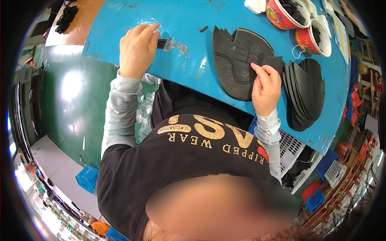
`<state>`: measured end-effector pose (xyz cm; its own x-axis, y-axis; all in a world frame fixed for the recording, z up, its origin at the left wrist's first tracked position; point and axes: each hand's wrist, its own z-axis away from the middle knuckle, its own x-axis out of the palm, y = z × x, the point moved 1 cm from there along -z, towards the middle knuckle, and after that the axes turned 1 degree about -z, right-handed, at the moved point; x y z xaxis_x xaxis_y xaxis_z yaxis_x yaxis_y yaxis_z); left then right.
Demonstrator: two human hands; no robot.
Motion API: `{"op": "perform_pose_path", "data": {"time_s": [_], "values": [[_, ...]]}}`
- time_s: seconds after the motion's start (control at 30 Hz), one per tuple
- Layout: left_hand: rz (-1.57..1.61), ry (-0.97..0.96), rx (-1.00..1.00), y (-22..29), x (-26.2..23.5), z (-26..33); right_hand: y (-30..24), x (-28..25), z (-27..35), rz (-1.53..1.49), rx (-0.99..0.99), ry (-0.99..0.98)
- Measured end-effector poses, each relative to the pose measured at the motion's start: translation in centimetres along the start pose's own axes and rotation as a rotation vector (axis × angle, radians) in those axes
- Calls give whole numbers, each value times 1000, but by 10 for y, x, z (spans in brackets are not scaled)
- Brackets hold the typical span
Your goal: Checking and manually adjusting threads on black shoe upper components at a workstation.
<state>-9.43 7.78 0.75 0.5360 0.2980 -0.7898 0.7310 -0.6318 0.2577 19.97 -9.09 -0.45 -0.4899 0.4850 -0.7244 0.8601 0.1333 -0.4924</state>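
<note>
A flat black rounded piece [233,52] with a notched edge and raised curved lines lies on the blue table [189,76]. My right hand [266,88] is over its right side, fingertips pinched together against it; whatever is between them is too small to make out. At the table's left, my left hand [138,50] has its fingers bent and their tips near the thumb. Beside that thumb is a small bundle of dark strips [162,43], partly covered by the hand. Any piece in the left fingers is hidden.
Right of the flat piece is a stack of similar black pieces [305,96]. Two red paper tubs [277,17] with small black parts stand at the far right. One small black bit [204,29] lies mid-table. White and blue crates [290,150] sit below the right edge.
</note>
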Motion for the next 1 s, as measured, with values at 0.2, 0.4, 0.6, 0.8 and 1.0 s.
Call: {"op": "perform_pose_path", "data": {"time_s": [0.2,0.4,0.6,0.8,1.0], "values": [[141,-87,93,-2,-2,15,1,-3,1,112,-33,-11],[198,-323,84,-3,-7,8,5,-2,5,-53,68,46],[896,-379,-233,47,-6,2,-24,-12,-1,-276,112,178],[1712,-531,-413,118,24,9,-54,-8,-13,-1022,369,32],[1611,-533,-265,126,34,14,-48,-14,-4,-1148,519,60]]}}
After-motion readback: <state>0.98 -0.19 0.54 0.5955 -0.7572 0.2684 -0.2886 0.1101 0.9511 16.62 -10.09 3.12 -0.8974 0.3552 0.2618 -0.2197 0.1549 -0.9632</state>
